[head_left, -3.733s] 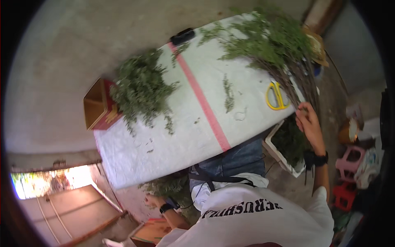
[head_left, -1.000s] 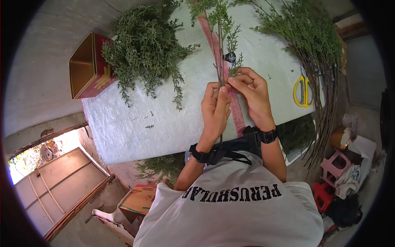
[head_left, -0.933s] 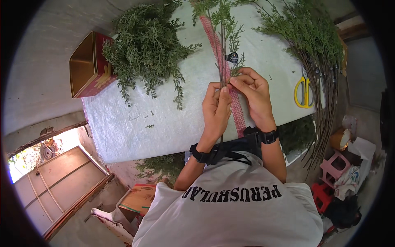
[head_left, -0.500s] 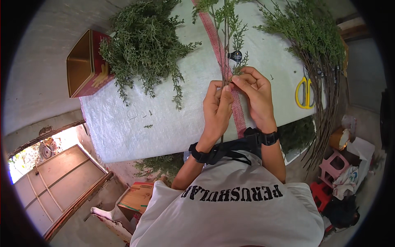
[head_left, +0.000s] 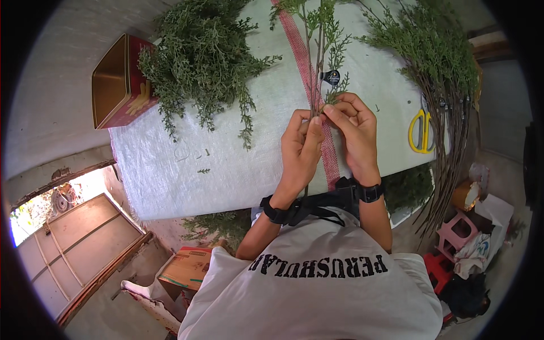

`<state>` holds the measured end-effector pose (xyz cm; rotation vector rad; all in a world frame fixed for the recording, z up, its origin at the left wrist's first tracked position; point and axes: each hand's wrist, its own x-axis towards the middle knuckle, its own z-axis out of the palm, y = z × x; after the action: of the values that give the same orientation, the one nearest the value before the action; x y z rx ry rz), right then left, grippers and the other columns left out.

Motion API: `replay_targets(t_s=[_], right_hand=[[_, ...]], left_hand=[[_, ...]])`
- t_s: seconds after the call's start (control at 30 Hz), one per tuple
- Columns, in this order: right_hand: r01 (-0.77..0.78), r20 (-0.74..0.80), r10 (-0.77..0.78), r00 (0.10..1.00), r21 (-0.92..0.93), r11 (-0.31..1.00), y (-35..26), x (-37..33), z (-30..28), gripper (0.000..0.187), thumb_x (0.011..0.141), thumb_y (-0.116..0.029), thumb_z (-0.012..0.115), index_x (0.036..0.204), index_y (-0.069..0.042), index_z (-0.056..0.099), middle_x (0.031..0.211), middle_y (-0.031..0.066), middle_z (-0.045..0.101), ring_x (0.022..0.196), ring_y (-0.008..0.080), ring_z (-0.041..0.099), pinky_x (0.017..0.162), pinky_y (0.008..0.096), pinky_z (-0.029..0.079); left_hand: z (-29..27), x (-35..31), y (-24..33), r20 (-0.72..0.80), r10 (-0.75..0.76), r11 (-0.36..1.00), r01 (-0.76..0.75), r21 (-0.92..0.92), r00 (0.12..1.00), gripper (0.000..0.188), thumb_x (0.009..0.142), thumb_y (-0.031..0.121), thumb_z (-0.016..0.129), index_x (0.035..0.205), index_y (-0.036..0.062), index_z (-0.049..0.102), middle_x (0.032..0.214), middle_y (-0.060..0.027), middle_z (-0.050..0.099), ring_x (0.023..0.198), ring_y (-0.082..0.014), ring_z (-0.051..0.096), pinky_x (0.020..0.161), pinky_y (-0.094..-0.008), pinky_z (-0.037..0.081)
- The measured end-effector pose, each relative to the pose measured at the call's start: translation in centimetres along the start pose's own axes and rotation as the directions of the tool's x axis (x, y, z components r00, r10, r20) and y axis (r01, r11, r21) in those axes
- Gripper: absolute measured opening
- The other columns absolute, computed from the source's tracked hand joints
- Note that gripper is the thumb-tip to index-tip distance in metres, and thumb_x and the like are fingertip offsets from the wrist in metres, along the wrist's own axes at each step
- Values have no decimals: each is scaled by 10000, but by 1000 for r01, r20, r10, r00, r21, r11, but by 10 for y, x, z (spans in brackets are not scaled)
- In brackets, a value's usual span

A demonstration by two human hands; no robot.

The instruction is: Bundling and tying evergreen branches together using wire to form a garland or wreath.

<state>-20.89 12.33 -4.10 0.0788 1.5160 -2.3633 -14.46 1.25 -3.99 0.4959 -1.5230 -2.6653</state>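
Tabletop, white and red-striped, bears a seemingly finished bundle of long brown stems and an unworked-looking grey-green leafy heap; above it, my left hand and right hand pinch a slim, unfinished-looking green bunch, black tag alongside.

There are one left hand, one right hand, two black wristbands and several stems, too overlapped to count. One white table bears one leafy heap at far left, one branch bundle at far right, one red tin and one pair of scissors. Two stools stand at right.
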Motion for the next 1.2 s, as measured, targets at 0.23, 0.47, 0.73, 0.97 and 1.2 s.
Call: replay_targets(t_s=[0.23,0.47,0.73,0.97,1.2], right_hand=[[24,32,-22,999,-43,999,-2,2,-2,225,868,37,686,1061,25,571,893,49,668,858,86,638,798,211,506],[17,70,-13,997,-53,998,-2,5,-5,220,853,28,706,1030,2,577,879,32,657,838,71,623,786,203,500],[-7,140,15,990,-56,998,-2,11,-14,222,848,30,699,1031,-15,581,874,16,655,825,57,610,784,204,483],[-29,190,41,981,-69,997,-7,14,-12,231,848,21,700,1042,-17,581,869,7,650,838,57,611,782,205,483],[-18,179,34,983,-87,996,-5,11,-7,233,848,20,702,1046,-7,581,861,6,645,837,60,610,792,208,493]], left_hand=[[0,1,0,-9,-1,999,1,33,1000,115,1041,142,472,1053,32,505,687,53,475,548,10,326,454,-182,249],[0,0,-3,-19,28,997,-26,78,999,115,1038,145,485,1030,32,510,692,59,478,575,12,325,485,-178,251],[-1,1,-3,1,32,995,-32,99,999,114,1037,145,487,1031,33,504,689,61,476,581,12,330,490,-179,258],[-1,1,-3,-18,8,998,-6,69,1000,102,1037,139,484,1017,40,492,691,56,477,571,14,332,467,-179,254],[-1,0,0,-10,-9,1000,9,3,1000,100,1038,142,481,1006,48,484,678,56,448,539,16,311,438,-182,235]])
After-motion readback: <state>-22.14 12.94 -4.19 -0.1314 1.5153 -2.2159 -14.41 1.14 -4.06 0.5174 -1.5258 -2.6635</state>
